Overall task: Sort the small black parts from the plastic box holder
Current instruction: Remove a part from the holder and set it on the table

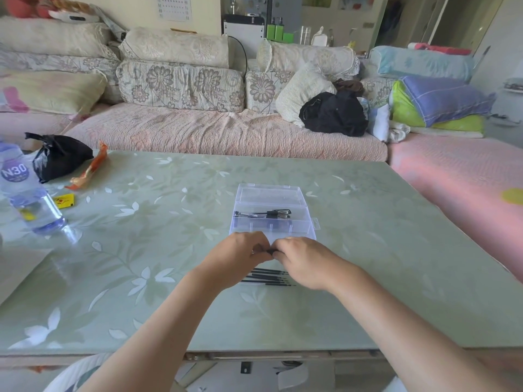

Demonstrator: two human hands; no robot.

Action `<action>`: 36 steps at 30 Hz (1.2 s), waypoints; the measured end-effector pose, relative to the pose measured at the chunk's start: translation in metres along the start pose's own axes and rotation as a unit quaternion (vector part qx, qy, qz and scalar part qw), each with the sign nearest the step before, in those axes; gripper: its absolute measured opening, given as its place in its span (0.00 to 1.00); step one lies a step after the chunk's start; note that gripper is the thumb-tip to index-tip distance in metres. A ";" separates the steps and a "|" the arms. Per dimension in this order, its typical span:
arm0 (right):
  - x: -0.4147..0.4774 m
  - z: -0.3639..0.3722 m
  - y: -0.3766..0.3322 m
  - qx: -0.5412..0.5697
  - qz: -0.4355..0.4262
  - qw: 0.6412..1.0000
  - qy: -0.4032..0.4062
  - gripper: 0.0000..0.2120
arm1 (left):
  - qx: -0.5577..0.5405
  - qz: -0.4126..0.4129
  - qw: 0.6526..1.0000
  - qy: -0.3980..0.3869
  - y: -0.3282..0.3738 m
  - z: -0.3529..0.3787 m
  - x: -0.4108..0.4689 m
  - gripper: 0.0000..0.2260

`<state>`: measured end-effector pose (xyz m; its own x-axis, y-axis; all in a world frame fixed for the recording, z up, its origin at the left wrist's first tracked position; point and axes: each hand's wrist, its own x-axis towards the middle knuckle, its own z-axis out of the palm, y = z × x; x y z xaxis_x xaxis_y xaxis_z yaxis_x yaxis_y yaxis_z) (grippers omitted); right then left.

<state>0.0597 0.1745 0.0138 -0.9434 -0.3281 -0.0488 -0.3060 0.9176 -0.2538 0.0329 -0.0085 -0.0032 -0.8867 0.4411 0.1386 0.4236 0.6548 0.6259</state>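
Note:
A clear plastic box (300,220) lies open on the green floral table, its lid (270,193) folded back. Inside it rest a few black pen-like parts (267,213). Just in front of the box, my left hand (240,257) and my right hand (304,261) meet fingertip to fingertip, both pinching one small black part (270,252) between them. Under my wrists, several thin black sticks (267,277) lie side by side on the table.
At the left stand a water bottle (27,193), a knotted black bag (59,158), an orange wrapper (90,168) and a small yellow packet (64,200). A sofa with cushions runs behind the table. The table's near edge (254,352) is close to my body.

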 end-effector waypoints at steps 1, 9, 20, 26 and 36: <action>0.000 0.000 0.000 0.000 -0.002 1.000 0.004 0.13 | -0.001 0.000 1.000 0.002 0.000 -0.001 -0.001 0.05; -0.002 0.001 -0.003 0.009 -0.019 1.000 0.012 0.13 | -0.003 -0.002 1.000 0.001 -0.001 -0.003 -0.007 0.03; -0.006 0.000 0.004 0.105 0.031 0.994 -0.022 0.16 | 0.018 0.003 1.000 -0.004 -0.001 -0.004 -0.006 0.03; -0.009 0.004 0.029 0.044 0.033 0.998 -0.037 0.19 | 0.070 -0.042 0.997 -0.006 -0.011 -0.005 -0.004 0.02; -0.011 0.010 0.048 0.019 0.030 0.999 0.025 0.21 | 0.091 -0.037 0.995 -0.027 -0.007 -0.002 -0.004 0.03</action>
<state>0.0562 0.2202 -0.0078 -0.9655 -0.2599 -0.0173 -0.2441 0.9259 -0.2883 0.0330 -0.0162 -0.0064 -0.9079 0.4158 0.0526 0.3875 0.7851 0.4833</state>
